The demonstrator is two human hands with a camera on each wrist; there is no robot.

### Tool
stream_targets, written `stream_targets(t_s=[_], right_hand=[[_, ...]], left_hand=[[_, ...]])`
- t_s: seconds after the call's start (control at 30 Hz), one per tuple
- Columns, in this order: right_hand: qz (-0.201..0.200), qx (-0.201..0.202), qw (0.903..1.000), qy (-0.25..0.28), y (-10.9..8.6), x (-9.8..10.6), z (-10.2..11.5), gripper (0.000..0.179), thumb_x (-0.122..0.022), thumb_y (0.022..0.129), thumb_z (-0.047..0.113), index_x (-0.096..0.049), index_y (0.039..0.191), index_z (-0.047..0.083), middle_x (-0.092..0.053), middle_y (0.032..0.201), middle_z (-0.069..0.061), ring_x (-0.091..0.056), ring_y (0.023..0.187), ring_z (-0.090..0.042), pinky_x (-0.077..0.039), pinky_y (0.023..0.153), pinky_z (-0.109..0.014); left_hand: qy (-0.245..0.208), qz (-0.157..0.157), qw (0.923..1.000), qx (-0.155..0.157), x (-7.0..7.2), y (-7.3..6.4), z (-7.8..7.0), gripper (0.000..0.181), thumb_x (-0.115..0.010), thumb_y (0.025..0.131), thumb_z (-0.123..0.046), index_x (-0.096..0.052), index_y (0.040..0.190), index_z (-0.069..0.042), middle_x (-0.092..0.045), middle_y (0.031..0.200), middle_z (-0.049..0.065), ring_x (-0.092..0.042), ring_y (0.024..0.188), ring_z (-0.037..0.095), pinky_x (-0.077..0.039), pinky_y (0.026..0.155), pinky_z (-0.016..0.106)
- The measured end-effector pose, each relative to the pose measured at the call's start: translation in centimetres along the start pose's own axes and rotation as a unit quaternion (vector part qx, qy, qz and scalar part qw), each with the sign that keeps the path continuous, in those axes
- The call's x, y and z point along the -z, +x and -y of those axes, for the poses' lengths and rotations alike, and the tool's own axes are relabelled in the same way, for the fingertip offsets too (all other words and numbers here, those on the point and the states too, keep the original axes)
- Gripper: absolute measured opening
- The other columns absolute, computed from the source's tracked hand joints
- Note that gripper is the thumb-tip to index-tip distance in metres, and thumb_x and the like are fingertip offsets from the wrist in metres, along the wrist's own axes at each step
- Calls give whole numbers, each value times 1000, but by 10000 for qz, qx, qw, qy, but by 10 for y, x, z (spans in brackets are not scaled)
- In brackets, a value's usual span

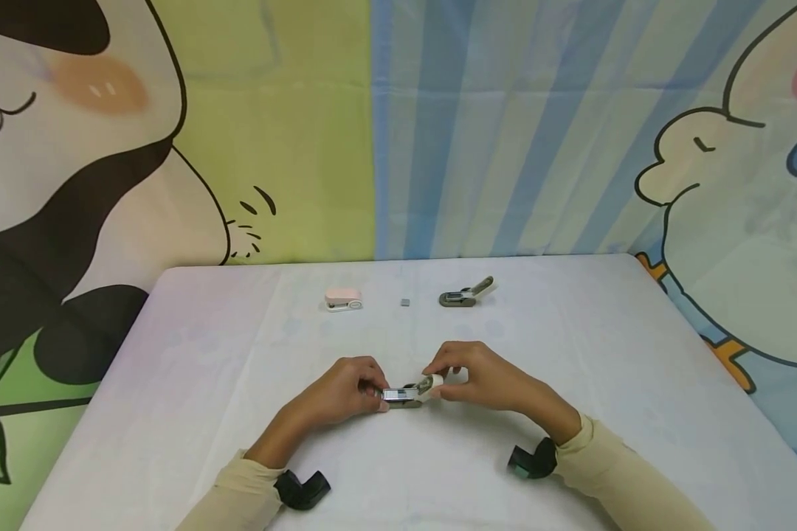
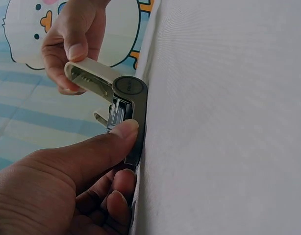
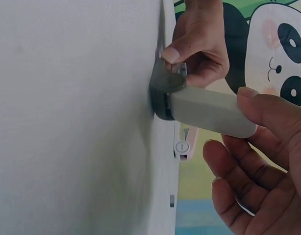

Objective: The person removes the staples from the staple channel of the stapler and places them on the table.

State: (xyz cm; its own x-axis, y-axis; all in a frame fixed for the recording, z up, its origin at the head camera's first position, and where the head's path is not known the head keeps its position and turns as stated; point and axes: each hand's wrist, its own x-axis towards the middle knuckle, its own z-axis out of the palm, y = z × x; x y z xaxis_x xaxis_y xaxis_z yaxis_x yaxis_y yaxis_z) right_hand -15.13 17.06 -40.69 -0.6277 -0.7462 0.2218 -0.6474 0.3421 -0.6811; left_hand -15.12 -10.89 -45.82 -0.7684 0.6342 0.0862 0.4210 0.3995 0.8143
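Note:
Low over the white table, a small stapler stands with its cream top arm (image 3: 209,110) swung up from its grey-green base (image 1: 404,403). My left hand (image 1: 345,391) grips the base at its front end, with the thumb along its side in the left wrist view. My right hand (image 1: 481,375) pinches the free end of the raised arm between thumb and fingers. Between arm and base, the metal staple channel (image 2: 118,113) shows, partly covered by the left thumb. A round hinge disc (image 2: 128,86) joins the two halves.
Farther back on the table (image 1: 192,413) lie a pink stapler (image 1: 342,299), a small grey block (image 1: 405,302) and a second grey-green stapler (image 1: 460,298) with its arm raised. Black wrist mounts (image 1: 302,490) sit by both sleeves. A cartoon-printed cloth (image 1: 305,133) hangs behind the table.

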Motion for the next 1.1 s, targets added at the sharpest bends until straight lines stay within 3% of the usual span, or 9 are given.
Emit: stream_targets(t_s=[0.27, 0.5, 0.63, 0.8, 1.1], right_hand=[[269, -822, 9946, -577, -10, 8, 8, 26, -75, 86, 13, -72, 112, 10, -65, 108, 7, -56, 98, -15, -49, 77, -36], [491, -1113, 9875, -1002, -10, 6, 12, 24, -72, 87, 14, -72, 111, 13, -63, 109, 10, -52, 106, -13, -47, 87, -35], [541, -1177, 9861, -1041, -8, 4, 16, 28, -70, 87, 12, -70, 115, 12, -62, 110, 9, -48, 110, -15, -45, 90, -37], [528, -982, 9900, -860, -1, 3, 22, 37, -72, 86, 11, -65, 122, 10, -60, 115, 4, -44, 115, -17, -43, 93, -41], [331, -764, 9927, -872, 18, -20, 29, 22, -70, 91, 15, -71, 112, 11, -61, 110, 8, -48, 108, -13, -45, 87, -32]], left_hand=[[-5, -9, 10000, -48, 0, 2, 1, 14, -82, 78, -9, -75, 90, -10, -59, 88, -7, -55, 73, 6, -48, 64, 24], [11, -33, 9999, 96, -1, 0, 0, 15, -83, 77, -11, -75, 90, -12, -59, 86, -8, -55, 73, 7, -48, 64, 25], [26, -36, 9999, 145, -1, 0, 0, 16, -83, 77, -11, -76, 91, -13, -60, 86, -8, -56, 73, 7, -48, 64, 25], [50, -108, 9998, 141, -2, 1, 1, 16, -84, 76, -11, -76, 90, -12, -60, 85, -9, -56, 72, 7, -49, 64, 26], [41, -79, 9999, 126, -1, 0, 0, 15, -83, 77, -12, -75, 89, -14, -59, 85, -9, -55, 72, 7, -48, 63, 26]])
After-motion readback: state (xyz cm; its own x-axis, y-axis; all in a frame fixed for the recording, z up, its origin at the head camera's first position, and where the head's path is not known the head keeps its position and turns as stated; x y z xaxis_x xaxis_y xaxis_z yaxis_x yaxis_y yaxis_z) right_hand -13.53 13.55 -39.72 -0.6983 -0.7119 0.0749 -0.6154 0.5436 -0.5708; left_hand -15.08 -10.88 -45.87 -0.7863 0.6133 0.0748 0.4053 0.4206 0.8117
